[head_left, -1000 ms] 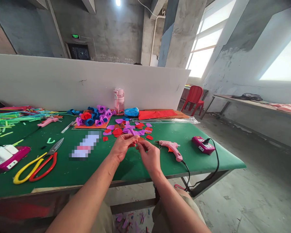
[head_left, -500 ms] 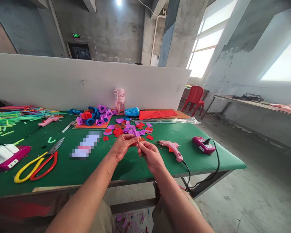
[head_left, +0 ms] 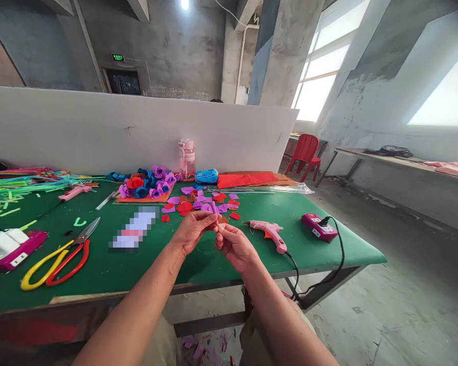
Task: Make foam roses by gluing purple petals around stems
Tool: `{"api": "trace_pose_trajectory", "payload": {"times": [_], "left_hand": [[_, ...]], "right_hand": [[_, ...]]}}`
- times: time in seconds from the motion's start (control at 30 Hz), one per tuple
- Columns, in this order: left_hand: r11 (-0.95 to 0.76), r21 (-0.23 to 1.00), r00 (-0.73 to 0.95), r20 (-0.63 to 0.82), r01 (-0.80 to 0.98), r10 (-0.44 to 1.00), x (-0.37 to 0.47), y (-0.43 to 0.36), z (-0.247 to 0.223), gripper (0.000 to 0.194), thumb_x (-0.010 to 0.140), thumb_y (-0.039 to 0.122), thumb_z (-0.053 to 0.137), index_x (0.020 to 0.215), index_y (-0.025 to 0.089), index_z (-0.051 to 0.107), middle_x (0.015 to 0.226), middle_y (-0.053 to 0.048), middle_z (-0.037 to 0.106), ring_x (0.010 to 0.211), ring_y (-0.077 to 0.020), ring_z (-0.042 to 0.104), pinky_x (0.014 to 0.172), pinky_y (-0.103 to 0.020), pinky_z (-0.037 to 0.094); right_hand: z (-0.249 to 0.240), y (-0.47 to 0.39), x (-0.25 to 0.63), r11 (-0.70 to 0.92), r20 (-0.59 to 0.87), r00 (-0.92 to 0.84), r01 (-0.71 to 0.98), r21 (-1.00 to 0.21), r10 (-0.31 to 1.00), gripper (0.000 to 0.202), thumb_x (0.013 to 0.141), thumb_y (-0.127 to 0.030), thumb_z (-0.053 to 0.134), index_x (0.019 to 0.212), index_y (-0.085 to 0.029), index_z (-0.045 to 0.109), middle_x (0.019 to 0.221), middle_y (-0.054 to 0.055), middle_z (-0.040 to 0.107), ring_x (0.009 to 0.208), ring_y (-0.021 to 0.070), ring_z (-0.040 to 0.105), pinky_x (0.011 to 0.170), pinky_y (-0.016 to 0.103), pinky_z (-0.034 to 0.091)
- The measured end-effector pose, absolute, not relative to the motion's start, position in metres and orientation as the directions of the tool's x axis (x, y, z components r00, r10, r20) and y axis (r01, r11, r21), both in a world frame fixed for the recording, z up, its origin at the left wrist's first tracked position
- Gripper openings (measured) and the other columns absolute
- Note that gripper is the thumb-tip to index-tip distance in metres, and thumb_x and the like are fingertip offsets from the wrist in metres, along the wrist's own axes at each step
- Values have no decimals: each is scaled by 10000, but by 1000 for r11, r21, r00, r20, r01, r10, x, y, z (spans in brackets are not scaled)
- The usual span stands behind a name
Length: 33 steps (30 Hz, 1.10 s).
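Over the near middle of the table, my left hand (head_left: 193, 231) is closed in a pinch on a small rolled piece of purple crepe paper (head_left: 213, 207), whose tip sticks up above the fingers. My right hand (head_left: 236, 245) meets it at the fingertips, pinching at the lower end of the same piece; the fingers hide most of that end. Just beyond the hands lie loose cut paper petals, among them a red petal (head_left: 184, 206) and several purple ones. To the right of my right hand rests a pink glue gun (head_left: 269, 232), its nozzle pointing left.
Finished paper flowers (head_left: 148, 183) sit on an orange sheet at the back. Scissors (head_left: 66, 256) lie at left near a magenta power strip (head_left: 17, 251); another power strip (head_left: 319, 226) stands at right with its cord hanging. A pink bottle (head_left: 187, 158) stands by the white partition (head_left: 80, 127).
Both hands stay together on the purple paper, with only slight finger movement at its base. The whole view has shifted a little.
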<state>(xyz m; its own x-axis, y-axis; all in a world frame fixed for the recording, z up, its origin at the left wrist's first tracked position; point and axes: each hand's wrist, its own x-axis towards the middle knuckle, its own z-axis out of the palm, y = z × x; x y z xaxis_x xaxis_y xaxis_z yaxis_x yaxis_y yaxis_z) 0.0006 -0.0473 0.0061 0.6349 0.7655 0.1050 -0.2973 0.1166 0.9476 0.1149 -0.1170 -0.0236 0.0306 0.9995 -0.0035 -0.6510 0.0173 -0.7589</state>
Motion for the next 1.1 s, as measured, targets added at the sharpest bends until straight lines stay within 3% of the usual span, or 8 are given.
{"api": "trace_pose_trajectory", "payload": {"times": [0.23, 0.43, 0.6, 0.93, 1.1], "left_hand": [[115, 951, 670, 115, -289, 734, -2, -47, 8, 233, 669, 313, 721, 781, 108, 705, 596, -28, 612, 614, -127, 565, 656, -266, 470], [127, 941, 710, 144, -314, 690, -4, -46, 8, 186, 693, 288, 707, 717, 105, 681, 622, -25, 611, 624, -107, 558, 663, -240, 456], [163, 940, 700, 99, -298, 707, -2, -47, 7, 241, 682, 298, 718, 823, 104, 697, 573, -15, 596, 576, -100, 545, 612, -234, 445], [148, 940, 651, 94, -307, 753, 0, -46, 5, 213, 658, 303, 734, 735, 108, 696, 552, -9, 591, 574, -98, 550, 613, -232, 452], [160, 946, 681, 79, -280, 728, -1, -48, 6, 215, 651, 291, 739, 757, 108, 701, 558, -5, 581, 575, -106, 556, 613, -247, 457]], "right_hand": [[-24, -118, 116, -66, -1, -85, -764, -642, 996, 117, 683, -195, 714, 710, -124, 624, 525, -49, 463, 461, 26, 376, 460, 126, 365], [-25, -117, 118, -105, 15, -140, -805, -584, 990, 76, 710, -158, 671, 736, -107, 621, 508, -50, 440, 462, 31, 372, 466, 133, 361], [-27, -117, 118, -139, 24, -187, -803, -580, 982, 82, 715, -166, 673, 737, -103, 625, 503, -51, 437, 452, 28, 361, 456, 134, 352], [-26, -118, 116, -65, -5, -81, -763, -643, 997, 103, 748, -207, 677, 773, -112, 647, 592, -27, 530, 495, 24, 438, 501, 128, 399], [-27, -117, 116, -81, 6, -108, -775, -627, 994, 119, 714, -212, 712, 765, -129, 645, 581, -38, 523, 496, 25, 442, 510, 136, 397]]}}
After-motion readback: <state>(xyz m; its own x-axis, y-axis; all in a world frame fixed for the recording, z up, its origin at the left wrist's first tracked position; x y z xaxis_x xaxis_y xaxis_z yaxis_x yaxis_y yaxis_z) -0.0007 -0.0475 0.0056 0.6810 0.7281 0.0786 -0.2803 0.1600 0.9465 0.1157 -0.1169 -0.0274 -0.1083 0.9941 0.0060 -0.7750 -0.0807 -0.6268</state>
